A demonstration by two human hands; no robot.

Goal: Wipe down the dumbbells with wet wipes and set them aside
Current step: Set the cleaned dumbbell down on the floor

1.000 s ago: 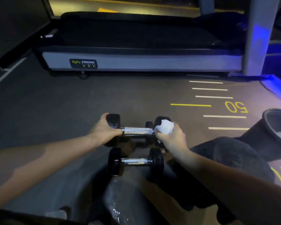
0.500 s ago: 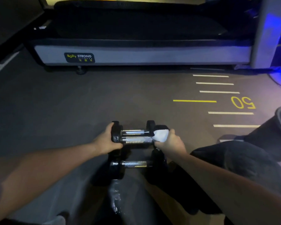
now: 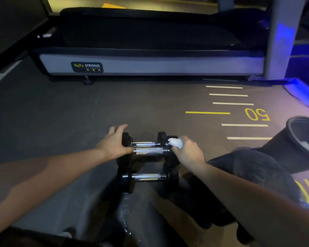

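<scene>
Three black dumbbells with chrome handles lie side by side on the dark floor: a far one (image 3: 144, 144), a middle one (image 3: 148, 151) and a near one (image 3: 146, 177). My left hand (image 3: 114, 142) rests against the middle dumbbell's left head, with its fingers lifted and spread and the thumb by the handle. My right hand (image 3: 188, 153) is closed on a crumpled white wet wipe (image 3: 176, 143) and presses it on that dumbbell's right head. The right heads of the far and middle dumbbells are partly hidden by this hand.
A treadmill (image 3: 150, 65) runs across the back. At the right a black bin (image 3: 303, 143) lies tilted with white wipes inside. My knee in dark trousers (image 3: 253, 168) is beside it. Yellow and white floor marks (image 3: 239, 113) lie ahead right. A shiny dark object (image 3: 128, 216) sits below the dumbbells.
The middle dumbbell has come down from a raised hold to rest beside the far one. My left hand's fingers have let go of its left head and spread. The right hand keeps the wipe.
</scene>
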